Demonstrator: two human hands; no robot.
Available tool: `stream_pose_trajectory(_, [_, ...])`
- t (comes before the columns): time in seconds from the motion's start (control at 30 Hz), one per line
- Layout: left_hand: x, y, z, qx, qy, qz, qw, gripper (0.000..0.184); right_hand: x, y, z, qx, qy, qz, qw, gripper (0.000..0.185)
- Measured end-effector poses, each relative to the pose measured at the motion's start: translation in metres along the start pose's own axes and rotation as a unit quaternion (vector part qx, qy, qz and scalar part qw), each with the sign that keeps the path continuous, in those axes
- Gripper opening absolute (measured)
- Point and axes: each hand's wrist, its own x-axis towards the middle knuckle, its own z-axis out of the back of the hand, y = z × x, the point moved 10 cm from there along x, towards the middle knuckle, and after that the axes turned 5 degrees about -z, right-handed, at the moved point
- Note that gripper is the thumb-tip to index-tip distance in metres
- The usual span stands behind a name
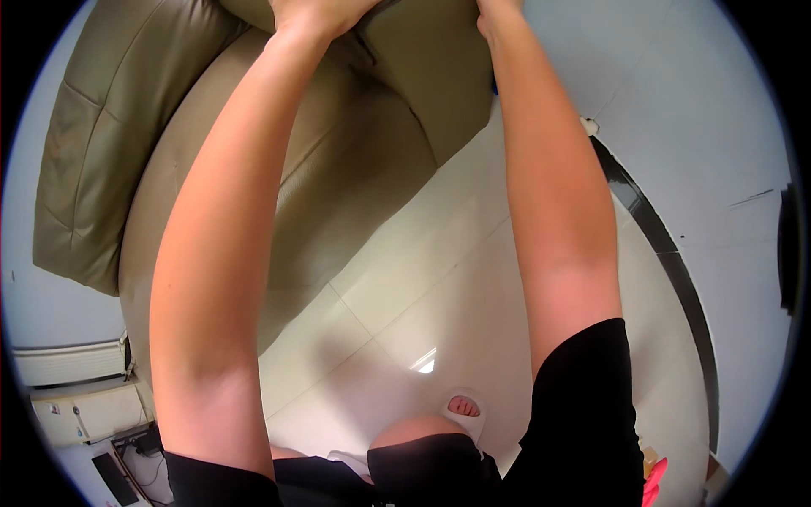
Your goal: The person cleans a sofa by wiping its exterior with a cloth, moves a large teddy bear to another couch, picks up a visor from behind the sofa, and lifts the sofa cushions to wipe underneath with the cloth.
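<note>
Both my arms stretch up to the top edge of the head view. My left hand [325, 15] is only partly in frame, at the olive-green sofa [355, 169]; its fingers are cut off by the edge. At the right end of the sofa's arm [439, 76], only the base of my right hand [500, 10] shows, its fingers out of frame. Whether either hand holds something cannot be made out.
Pale floor tiles [397, 313] lie below the sofa, with my sandalled foot [464, 407] on them. A grey wall [701, 127] with a dark skirting strip [667, 245] runs along the right. White drawers [93, 412] stand at lower left, a pink item [654, 483] at lower right.
</note>
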Motion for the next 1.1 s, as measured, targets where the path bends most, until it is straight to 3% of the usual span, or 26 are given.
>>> stream_pose_trajectory(0.23, [-0.023,-0.014,0.028,-0.025,-0.021,-0.004,0.999,0.060,-0.029,0.007,0.020,0.041,-0.035,-0.003,0.999,0.051])
stream_pose_trajectory(0.33, [-0.034,-0.024,0.046,-0.029,-0.029,-0.014,0.999,0.057,-0.050,0.017,0.037,-0.008,-0.061,0.019,0.998,0.049])
stream_pose_trajectory(0.4, [-0.043,-0.030,0.053,-0.021,0.001,-0.014,1.000,0.060,-0.074,0.024,0.044,0.008,-0.064,0.016,0.998,0.047])
stream_pose_trajectory(0.5, [-0.060,-0.031,0.060,-0.024,0.028,0.003,0.999,0.052,-0.093,0.017,0.053,0.060,-0.058,-0.003,0.997,0.035])
stream_pose_trajectory(0.67, [-0.066,-0.035,0.073,-0.052,-0.006,0.004,0.999,0.053,-0.103,0.010,0.063,0.099,-0.059,-0.015,0.993,0.032])
stream_pose_trajectory(0.77, [-0.067,-0.040,0.074,-0.065,-0.006,-0.003,0.998,0.052,-0.105,0.014,0.073,0.072,-0.099,0.054,0.991,0.043])
stream_pose_trajectory(0.87, [-0.069,-0.043,0.074,-0.051,-0.011,-0.024,0.998,0.051,-0.123,-0.009,0.097,0.214,-0.091,0.027,0.972,0.022])
stream_pose_trajectory(0.93, [-0.069,-0.038,0.074,-0.078,-0.028,-0.004,0.997,0.051,-0.142,-0.010,0.132,0.203,-0.129,0.116,0.964,0.024])
stream_pose_trajectory(0.97, [-0.070,-0.034,0.067,-0.060,0.022,0.006,0.998,0.063,-0.163,-0.002,0.137,0.194,-0.087,0.124,0.969,0.024])
stream_pose_trajectory(1.07, [-0.072,-0.028,0.077,-0.123,-0.074,-0.006,0.990,0.061,-0.236,0.022,0.122,0.024,0.035,0.214,0.976,0.027])
stream_pose_trajectory(1.1, [-0.070,-0.027,0.075,-0.136,0.010,0.043,0.990,0.065,-0.248,0.005,0.109,0.008,0.049,0.151,0.987,0.043])
